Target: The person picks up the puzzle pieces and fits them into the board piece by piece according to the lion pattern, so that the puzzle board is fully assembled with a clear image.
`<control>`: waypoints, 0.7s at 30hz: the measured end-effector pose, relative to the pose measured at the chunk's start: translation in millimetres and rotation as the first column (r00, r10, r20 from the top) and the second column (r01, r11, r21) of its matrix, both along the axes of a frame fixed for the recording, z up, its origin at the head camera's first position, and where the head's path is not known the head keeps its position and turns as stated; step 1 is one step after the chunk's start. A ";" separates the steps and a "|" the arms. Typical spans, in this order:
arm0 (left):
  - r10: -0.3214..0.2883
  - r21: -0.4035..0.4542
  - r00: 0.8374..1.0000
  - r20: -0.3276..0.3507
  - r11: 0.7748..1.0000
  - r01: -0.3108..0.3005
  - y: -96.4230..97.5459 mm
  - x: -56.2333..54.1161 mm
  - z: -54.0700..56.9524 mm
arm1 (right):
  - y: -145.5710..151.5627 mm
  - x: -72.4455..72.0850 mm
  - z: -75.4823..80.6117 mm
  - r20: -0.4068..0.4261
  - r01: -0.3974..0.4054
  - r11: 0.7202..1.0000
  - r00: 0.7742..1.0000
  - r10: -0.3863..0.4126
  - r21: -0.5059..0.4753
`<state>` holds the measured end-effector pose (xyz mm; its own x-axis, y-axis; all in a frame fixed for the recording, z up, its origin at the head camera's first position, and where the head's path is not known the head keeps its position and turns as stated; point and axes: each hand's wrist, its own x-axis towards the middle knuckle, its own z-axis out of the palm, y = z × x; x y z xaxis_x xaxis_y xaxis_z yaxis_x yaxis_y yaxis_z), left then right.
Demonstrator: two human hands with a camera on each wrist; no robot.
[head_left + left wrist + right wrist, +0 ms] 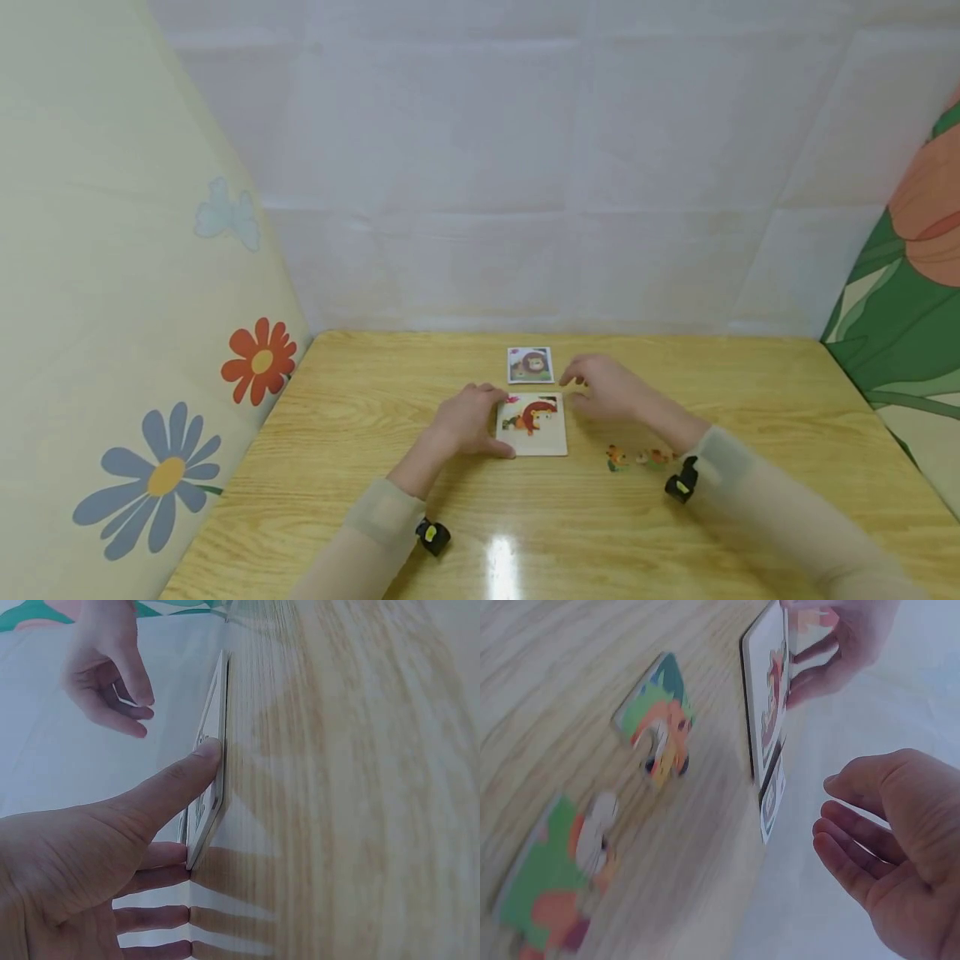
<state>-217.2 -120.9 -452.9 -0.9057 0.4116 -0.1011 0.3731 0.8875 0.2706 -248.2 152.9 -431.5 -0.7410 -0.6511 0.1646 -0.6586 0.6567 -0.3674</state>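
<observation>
A square white puzzle board (551,442) with a lion picture in it lies flat on the table. My left hand (467,419) holds the board by its left side, thumb at the near corner and fingers toward the far corner. In the left wrist view, the thumb (191,765) lies on the board's edge. My right hand (609,390) hovers right of the board, its fingers loosely bent and nothing between them. Beyond the board lies a small lion picture card (531,365). Loose animal puzzle pieces (660,720) lie on the table near my right forearm.
The wood-grain table (360,392) meets a white cloth backdrop (525,167) at its far edge. Flower-printed panels stand at the left and right. Each forearm wears a black wrist device (682,481).
</observation>
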 end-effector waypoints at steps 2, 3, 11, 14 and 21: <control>0.002 -0.003 1.000 0.000 1.000 -0.002 0.1 0.1 -0.1 | 9.3 -0.6 0.9 -0.019 -0.003 1.000 1.000 0.003 -0.002; 0.003 -0.003 1.000 0.001 1.000 -0.003 0.2 0.1 -0.1 | 13.9 -0.5 1.4 -0.030 -0.005 1.000 1.000 0.005 -0.001; 0.002 -0.001 1.000 0.002 1.000 -0.002 -0.2 0.1 -1.3 | 51.2 3.8 5.4 -0.038 0.037 0.999 0.999 -0.037 0.024; 0.001 -0.004 1.000 0.000 1.000 -0.001 -0.5 -0.3 -1.7 | 64.2 6.6 6.1 -0.025 0.070 0.997 0.997 -0.069 0.034; 0.001 -0.007 1.000 0.001 1.000 -0.001 -0.6 -0.4 -2.0 | 93.9 15.0 4.7 -0.022 0.123 0.991 0.992 -0.122 0.045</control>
